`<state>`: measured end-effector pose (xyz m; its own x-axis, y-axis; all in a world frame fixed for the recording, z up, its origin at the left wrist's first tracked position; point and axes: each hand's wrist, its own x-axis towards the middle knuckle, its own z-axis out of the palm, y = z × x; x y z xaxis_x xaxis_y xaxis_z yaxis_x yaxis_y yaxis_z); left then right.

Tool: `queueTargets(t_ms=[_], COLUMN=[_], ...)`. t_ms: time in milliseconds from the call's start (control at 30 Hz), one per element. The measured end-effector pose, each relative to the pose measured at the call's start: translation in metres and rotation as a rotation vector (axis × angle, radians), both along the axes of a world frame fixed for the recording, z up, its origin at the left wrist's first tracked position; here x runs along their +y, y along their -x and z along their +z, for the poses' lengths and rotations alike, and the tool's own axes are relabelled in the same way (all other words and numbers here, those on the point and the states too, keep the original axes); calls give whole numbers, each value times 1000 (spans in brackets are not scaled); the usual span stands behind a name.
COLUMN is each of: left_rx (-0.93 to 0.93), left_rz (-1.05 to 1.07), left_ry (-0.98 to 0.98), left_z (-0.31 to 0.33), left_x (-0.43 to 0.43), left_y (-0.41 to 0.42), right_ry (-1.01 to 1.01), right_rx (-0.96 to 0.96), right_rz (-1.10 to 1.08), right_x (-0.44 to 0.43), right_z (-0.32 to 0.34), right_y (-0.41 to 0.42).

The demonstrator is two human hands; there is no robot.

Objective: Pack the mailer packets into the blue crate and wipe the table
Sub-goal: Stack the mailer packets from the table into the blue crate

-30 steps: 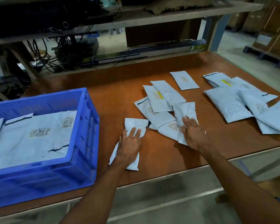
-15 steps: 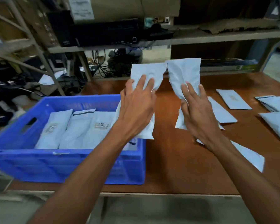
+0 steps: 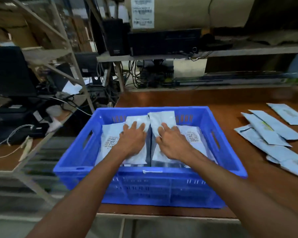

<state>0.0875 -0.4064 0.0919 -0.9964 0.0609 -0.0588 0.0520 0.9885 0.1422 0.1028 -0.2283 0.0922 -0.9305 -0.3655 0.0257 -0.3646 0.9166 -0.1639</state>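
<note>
Left packet and right packet sit side by side inside blue crate, above labelled packets lying in it. Left hand holds left packet, right hand holds right packet; fingers spread on top, thumbs hidden. Loose packets on table at crate's 3 o'clock, apart from it.

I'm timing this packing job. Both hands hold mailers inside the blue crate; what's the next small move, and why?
Probably release both: left hand and right hand hold the left packet and right packet low inside the blue crate, over stacked packets; loose packets wait on the table.
</note>
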Motion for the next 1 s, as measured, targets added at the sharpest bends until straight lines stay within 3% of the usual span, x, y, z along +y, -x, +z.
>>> queueTargets(t_ms=[67, 133, 233, 367, 533, 633, 767, 867, 1000], left_rx=[-169, -246, -270, -339, -375, -277, 41, 242, 336], left_rz=[-109, -176, -145, -168, -128, -104, -119, -216, -389], left_ry=[97, 163, 144, 191, 198, 173, 83, -117, -241], left_z=[-4, -6, -7, -22, -33, -23, 3, 28, 48], left_x=[-1, -7, -16, -21, -20, -18, 11, 76, 208], left_y=[6, 9, 17, 29, 34, 38, 52, 60, 50], right_ry=[-30, 20, -78, -237, -224, -124, 78, 175, 283], right_rx=[-156, -177, -106, -271, -380, -325, 0, 202, 247], right_rz=[-31, -88, -21, 33, 56, 72, 110, 79, -187], right_x=[0, 5, 7, 4, 4, 8, 45, 117, 250], right_z=[-7, -8, -4, -20, -37, -23, 22, 60, 69], right_y=[5, 14, 30, 42, 52, 53, 59, 63, 55])
